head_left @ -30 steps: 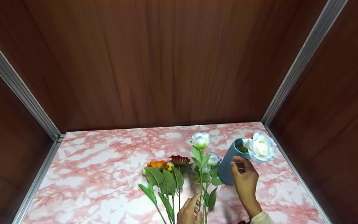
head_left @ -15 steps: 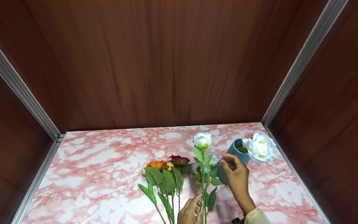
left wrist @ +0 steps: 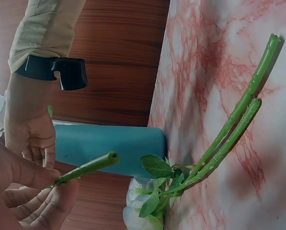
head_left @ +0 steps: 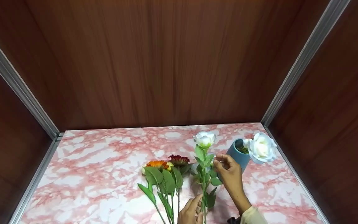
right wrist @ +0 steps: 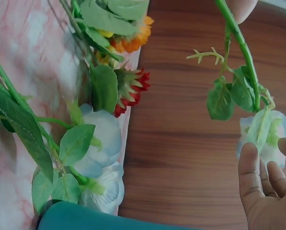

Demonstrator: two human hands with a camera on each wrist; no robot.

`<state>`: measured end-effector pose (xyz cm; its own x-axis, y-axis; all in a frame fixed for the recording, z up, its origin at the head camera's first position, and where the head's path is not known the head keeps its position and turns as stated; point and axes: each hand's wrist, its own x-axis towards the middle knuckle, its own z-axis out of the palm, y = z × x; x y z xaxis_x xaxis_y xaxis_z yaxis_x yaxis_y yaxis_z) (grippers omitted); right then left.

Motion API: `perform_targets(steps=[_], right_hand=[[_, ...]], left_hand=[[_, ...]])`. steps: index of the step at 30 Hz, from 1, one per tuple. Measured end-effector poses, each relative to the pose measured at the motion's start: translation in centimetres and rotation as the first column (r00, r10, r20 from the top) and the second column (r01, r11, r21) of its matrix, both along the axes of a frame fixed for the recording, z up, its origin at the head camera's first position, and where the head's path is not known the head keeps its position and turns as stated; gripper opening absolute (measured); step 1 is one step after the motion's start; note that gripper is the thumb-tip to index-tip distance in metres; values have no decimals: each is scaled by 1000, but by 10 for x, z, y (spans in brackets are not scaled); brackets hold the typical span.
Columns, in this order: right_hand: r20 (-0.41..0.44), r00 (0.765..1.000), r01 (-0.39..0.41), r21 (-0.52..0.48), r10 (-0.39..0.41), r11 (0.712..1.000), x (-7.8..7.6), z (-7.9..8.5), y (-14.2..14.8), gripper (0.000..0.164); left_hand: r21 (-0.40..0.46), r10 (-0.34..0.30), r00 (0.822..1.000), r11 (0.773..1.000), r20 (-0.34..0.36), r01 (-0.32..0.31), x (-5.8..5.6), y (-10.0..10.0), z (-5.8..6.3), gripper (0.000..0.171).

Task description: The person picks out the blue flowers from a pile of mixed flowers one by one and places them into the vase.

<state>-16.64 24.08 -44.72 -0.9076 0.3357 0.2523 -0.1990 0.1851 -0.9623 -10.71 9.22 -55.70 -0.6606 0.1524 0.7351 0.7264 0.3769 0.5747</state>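
My left hand [head_left: 191,211] pinches the green stem [left wrist: 88,168] of a white artificial rose [head_left: 205,139] between thumb and fingers. The rose stands upright above the table, its cut stem end poking out past the fingers in the left wrist view. My right hand [head_left: 231,171] is just right of that stem, thumb and fingers apart and loosely bent. In the right wrist view its fingertips are close to the bloom and a leaf [right wrist: 259,128]; contact cannot be told. Behind this hand a blue vase [head_left: 240,159] holds another white rose [head_left: 262,147] leaning right.
On the pink marbled table [head_left: 82,183] lie an orange flower [head_left: 157,164] and a dark red flower [head_left: 180,160] with leafy stems, left of the left hand. More white roses [right wrist: 102,139] lie beside the vase. Brown wood-grain panels [head_left: 154,62] enclose the table.
My right hand has moved left from in front of the vase toward the held rose. The left hand stays nearly in place, while the held rose has shifted slightly right.
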Motion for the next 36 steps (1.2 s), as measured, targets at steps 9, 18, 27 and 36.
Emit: perform_targets(steps=[9, 18, 27, 36], right_hand=[[34, 999, -10, 8, 10, 1000, 0, 2, -4, 24], [41, 999, -29, 17, 28, 999, -2, 4, -6, 23], [51, 998, -25, 55, 22, 998, -2, 9, -9, 22], [67, 998, -22, 61, 18, 998, -3, 9, -9, 20]], left_hand=[[15, 22, 999, 1000, -43, -21, 0, 1, -3, 53], [-10, 51, 997, 999, -61, -52, 2, 4, -5, 53], [-79, 26, 999, 997, 30, -23, 7, 2, -2, 50], [-102, 26, 1000, 994, 16, -24, 7, 2, -3, 51]])
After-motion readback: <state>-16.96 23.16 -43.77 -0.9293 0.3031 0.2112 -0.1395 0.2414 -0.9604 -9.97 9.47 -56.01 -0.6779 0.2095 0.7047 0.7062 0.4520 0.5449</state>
